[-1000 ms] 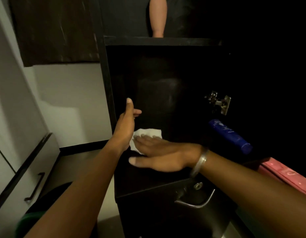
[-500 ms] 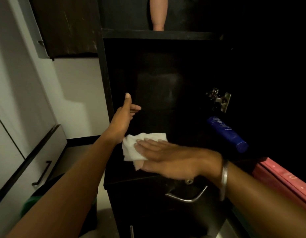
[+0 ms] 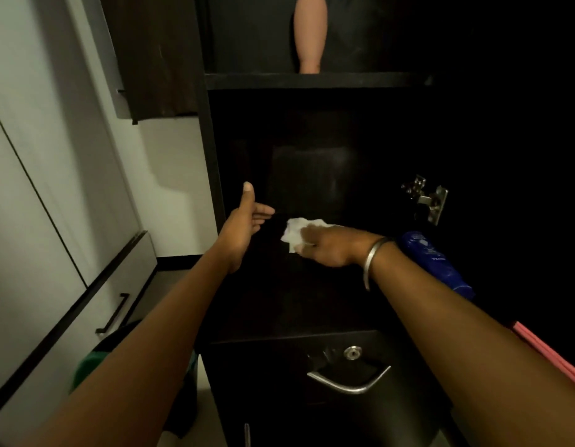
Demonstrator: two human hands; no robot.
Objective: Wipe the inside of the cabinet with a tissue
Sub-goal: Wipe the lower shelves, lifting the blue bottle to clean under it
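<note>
Two bare hands reach into a dark cabinet (image 3: pixel 215 175). Right hand (image 3: pixel 331 250) presses a crumpled white tissue (image 3: pixel 294 235) against the shelf floor, fingers curled over it. Left hand (image 3: pixel 244 227) hovers beside it, fingers relaxed, thumb up, holding nothing. Blue bottle (image 3: pixel 437 262) lies behind the right wrist.

The only printing is on the dark blue bottle (image 3: pixel 436 264), at about 3 o'clock from the picture's centre, lying just behind the right forearm. It has pale marks and one small word, too blurred to read with certainty.
</note>
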